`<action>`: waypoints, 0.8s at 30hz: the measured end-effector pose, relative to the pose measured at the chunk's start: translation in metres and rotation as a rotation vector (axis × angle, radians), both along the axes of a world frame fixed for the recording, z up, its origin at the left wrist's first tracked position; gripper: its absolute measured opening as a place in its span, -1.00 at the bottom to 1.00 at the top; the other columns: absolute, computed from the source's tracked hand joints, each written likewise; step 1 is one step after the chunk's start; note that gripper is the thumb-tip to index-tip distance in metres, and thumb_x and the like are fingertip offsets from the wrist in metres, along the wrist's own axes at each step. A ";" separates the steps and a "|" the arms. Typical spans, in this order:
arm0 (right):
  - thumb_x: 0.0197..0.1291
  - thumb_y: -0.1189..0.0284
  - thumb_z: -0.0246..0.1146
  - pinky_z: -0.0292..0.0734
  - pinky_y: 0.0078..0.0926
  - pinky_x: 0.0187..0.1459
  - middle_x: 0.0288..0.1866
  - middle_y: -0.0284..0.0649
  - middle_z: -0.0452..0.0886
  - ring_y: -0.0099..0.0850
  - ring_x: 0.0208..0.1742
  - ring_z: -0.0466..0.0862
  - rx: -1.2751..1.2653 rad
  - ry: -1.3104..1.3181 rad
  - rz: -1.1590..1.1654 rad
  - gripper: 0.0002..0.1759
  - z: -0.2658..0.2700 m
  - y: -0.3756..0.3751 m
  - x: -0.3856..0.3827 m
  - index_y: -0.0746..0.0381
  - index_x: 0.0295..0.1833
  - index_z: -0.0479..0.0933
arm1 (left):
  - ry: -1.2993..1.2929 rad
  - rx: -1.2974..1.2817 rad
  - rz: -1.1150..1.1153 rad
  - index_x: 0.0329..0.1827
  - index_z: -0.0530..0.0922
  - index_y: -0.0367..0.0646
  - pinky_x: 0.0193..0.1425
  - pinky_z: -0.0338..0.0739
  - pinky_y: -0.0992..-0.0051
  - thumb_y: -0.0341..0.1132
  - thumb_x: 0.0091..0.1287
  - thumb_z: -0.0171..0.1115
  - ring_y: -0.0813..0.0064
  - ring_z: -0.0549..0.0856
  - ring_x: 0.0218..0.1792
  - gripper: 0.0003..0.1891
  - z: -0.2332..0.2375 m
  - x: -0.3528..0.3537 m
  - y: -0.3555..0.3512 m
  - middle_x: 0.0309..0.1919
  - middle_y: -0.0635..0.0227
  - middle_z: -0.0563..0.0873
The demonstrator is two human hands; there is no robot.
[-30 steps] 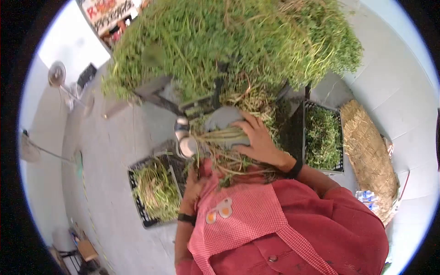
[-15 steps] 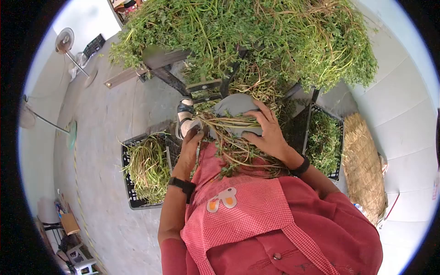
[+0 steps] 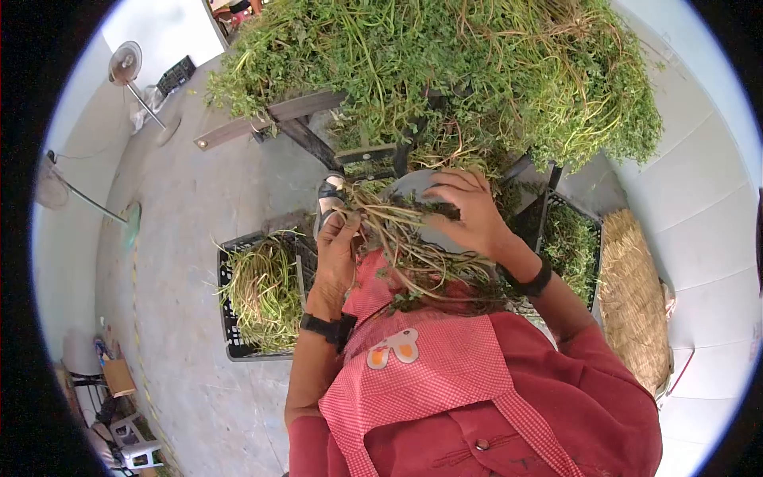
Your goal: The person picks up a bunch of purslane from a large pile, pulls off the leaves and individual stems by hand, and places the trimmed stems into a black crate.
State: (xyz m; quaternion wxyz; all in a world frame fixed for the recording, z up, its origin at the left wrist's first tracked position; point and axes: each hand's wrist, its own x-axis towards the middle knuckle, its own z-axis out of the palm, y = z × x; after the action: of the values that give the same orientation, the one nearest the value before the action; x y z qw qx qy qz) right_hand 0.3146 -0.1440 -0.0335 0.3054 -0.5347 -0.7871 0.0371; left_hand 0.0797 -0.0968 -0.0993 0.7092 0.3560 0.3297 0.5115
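A bunch of long-stemmed greens (image 3: 413, 242) lies across my lap, over the grey trouser knee and the red checked apron (image 3: 429, 362). My left hand (image 3: 338, 246) is closed on the stem ends at the bunch's left side, thumb against the fingers. My right hand (image 3: 473, 215) hovers over the right part of the bunch, its fingers curved and apart; some dark leaves lie beneath its fingertips. Beyond both hands, a large heap of leafy greens (image 3: 445, 63) covers a dark-framed stand.
A black crate (image 3: 230, 338) with stems stands on the left floor. Another crate (image 3: 594, 298) of greens is at the right, beside a straw bundle (image 3: 632, 302). Two standing fans (image 3: 125, 63) are far left, with a white stool (image 3: 139, 449) lower left.
My right hand has risen slightly and its fingers have curled inward. My left hand has shifted a little on the stems. The whole view has moved slightly.
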 end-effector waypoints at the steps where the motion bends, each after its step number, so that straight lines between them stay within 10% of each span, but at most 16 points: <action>1: 0.04 0.13 0.27 -0.07 -0.09 0.34 0.07 -0.13 0.53 -0.20 0.20 0.41 -0.020 0.004 0.016 -0.58 0.006 0.003 -0.007 0.17 -0.06 0.55 | 0.001 0.006 -0.001 -0.27 0.56 -0.14 -0.31 0.47 0.58 -0.33 0.30 0.20 0.64 0.58 -0.37 -0.92 0.003 0.002 -0.002 -0.40 0.48 0.64; 11: 0.09 0.03 0.20 -0.11 0.07 0.36 -0.31 -0.07 0.62 -0.13 -0.11 0.60 -0.005 -0.095 0.071 -0.51 -0.003 0.034 -0.049 0.23 -0.07 0.52 | -0.035 0.019 -0.031 -0.01 0.50 -0.18 -0.18 0.53 0.52 -0.33 0.39 0.06 0.60 0.60 -0.25 -0.80 0.012 0.004 -0.008 -0.18 0.42 0.63; 17: -0.09 0.18 0.30 0.48 -0.25 -0.23 -0.27 -0.05 0.62 -0.11 -0.21 0.62 -0.328 0.153 0.057 -0.47 -0.001 0.043 -0.053 0.25 0.00 0.49 | -0.001 0.114 -0.004 -0.02 0.46 -0.16 0.00 0.47 0.48 -0.35 0.41 -0.01 0.50 0.59 -0.10 -0.83 0.017 0.004 -0.015 -0.10 0.32 0.63; 24: 0.02 0.28 0.26 0.45 -0.45 -0.46 -0.48 -0.20 0.60 -0.43 -0.53 0.58 -0.488 0.611 0.076 -0.57 0.011 0.050 -0.028 0.31 -0.01 0.54 | 0.049 0.212 0.312 -0.12 0.38 -0.20 -0.10 0.59 0.31 -0.27 0.44 -0.05 0.32 0.66 -0.30 -0.83 0.047 -0.035 -0.018 -0.36 0.23 0.62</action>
State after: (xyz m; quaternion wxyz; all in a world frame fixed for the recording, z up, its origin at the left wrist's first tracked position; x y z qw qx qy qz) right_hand 0.2862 -0.0943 -0.0221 0.3878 -0.5264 -0.6473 0.3918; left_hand 0.0443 -0.1146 -0.0519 0.5717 0.3857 0.3421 0.6382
